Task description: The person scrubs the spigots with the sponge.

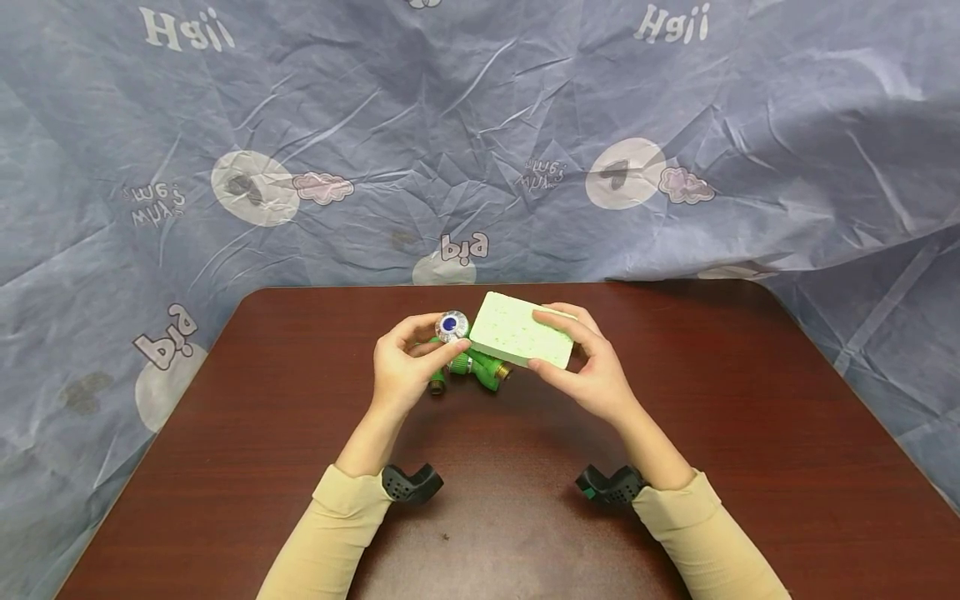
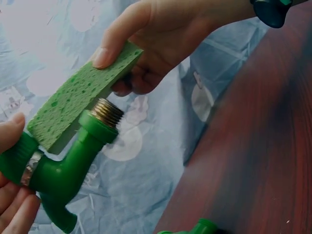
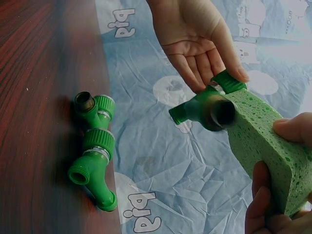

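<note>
Sponges: one light green rectangular cellulose sponge (image 1: 522, 338), held above the dark brown wooden table (image 1: 712, 433), its face against the held tap.
Taps: two green plastic taps with brass threaded spouts. One green tap with a clear blue-centred knob (image 1: 452, 327) is in the left hand; a second green tap (image 3: 95, 148) lies on the table beneath.
Left hand: left hand (image 1: 405, 362), thumb and fingers curled round the knob end of the held tap.
Right hand: right hand (image 1: 588, 367), thumb on one long edge of the sponge, fingers on the other, pinching it.
Head view only: the knob; both beige sleeves.
Left wrist view only: brass thread (image 2: 107, 111) beside the sponge's edge.
Right wrist view only: the lying tap whole.
</note>
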`<state>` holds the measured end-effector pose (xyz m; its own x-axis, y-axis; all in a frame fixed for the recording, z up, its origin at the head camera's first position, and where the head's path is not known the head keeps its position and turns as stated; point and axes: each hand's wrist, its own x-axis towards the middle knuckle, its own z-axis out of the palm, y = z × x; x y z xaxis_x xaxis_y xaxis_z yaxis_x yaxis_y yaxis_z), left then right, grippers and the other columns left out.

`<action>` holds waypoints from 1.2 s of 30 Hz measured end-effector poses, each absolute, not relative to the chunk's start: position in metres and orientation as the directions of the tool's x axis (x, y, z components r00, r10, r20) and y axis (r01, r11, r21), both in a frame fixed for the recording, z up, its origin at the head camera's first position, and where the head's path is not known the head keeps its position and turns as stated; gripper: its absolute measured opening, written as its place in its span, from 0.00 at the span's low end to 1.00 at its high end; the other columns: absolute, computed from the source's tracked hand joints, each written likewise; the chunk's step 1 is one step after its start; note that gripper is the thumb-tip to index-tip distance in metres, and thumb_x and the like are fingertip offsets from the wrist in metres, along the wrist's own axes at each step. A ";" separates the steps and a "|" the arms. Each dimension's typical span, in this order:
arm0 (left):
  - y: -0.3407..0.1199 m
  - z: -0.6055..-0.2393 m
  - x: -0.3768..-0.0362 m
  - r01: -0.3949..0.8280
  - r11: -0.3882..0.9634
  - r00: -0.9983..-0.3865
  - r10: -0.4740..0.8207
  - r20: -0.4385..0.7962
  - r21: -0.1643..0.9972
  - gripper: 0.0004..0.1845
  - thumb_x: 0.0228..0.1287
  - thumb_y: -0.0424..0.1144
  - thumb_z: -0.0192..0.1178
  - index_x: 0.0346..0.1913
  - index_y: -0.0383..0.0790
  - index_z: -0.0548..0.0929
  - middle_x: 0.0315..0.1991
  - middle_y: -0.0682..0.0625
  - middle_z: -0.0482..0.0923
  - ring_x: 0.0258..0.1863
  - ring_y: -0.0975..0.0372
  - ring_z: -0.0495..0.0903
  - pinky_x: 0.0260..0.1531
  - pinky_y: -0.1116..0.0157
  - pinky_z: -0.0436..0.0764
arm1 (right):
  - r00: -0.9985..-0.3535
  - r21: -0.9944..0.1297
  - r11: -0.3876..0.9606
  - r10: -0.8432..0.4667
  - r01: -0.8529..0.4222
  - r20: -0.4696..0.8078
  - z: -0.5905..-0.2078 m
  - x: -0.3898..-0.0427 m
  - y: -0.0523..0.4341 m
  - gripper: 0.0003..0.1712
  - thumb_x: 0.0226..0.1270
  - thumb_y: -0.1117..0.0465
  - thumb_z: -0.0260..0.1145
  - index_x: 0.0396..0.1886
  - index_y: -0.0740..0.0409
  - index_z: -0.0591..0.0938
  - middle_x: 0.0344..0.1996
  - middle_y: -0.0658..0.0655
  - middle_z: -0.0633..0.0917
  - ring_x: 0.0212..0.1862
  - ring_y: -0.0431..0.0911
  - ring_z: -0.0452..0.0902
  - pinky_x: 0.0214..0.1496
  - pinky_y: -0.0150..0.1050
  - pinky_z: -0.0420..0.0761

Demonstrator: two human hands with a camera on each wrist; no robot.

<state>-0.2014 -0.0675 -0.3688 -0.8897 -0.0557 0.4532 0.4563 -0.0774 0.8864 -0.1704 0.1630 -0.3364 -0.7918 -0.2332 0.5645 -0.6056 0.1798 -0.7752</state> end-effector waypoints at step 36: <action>-0.071 -0.340 -0.189 0.390 -0.068 -0.896 -0.259 0.362 0.918 0.21 0.46 0.22 0.70 0.45 0.22 0.75 0.33 0.49 0.77 0.31 0.64 0.77 0.32 0.73 0.77 | -0.757 -0.727 0.222 -0.277 -0.650 0.592 -0.329 -0.168 0.169 0.30 0.45 0.81 0.69 0.53 0.75 0.75 0.56 0.69 0.69 0.53 0.44 0.69 0.44 0.27 0.72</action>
